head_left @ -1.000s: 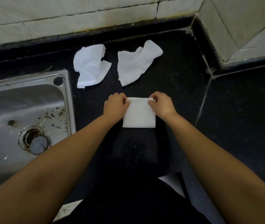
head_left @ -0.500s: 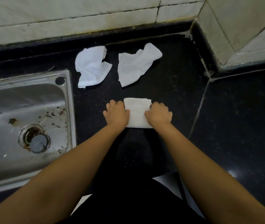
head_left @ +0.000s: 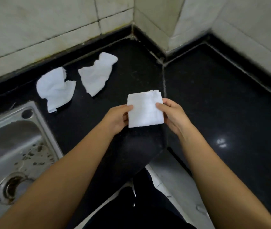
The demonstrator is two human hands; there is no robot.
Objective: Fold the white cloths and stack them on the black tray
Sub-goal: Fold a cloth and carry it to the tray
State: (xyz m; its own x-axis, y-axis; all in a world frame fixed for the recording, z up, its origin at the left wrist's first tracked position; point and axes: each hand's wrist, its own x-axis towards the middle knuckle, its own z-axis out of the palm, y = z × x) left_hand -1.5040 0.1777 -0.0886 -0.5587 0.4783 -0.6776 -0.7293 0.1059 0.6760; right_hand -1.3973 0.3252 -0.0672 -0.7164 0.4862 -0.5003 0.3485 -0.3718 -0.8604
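A folded white cloth (head_left: 145, 109), a neat square, is held just above the black counter (head_left: 214, 100). My left hand (head_left: 116, 119) pinches its left edge and my right hand (head_left: 172, 113) pinches its right edge. Two crumpled white cloths lie unfolded further back on the counter: one (head_left: 55, 89) near the sink's corner, the other (head_left: 98, 74) to its right. No black tray is in view.
A steel sink (head_left: 16, 146) with a drain and bits of debris takes up the left side. Tiled walls (head_left: 49, 30) close off the back and form a corner at the right. The counter's front edge runs below my forearms.
The folded cloth, pressed flat on the counter before, is now lifted between both hands and carried to the right. The view has swung right.
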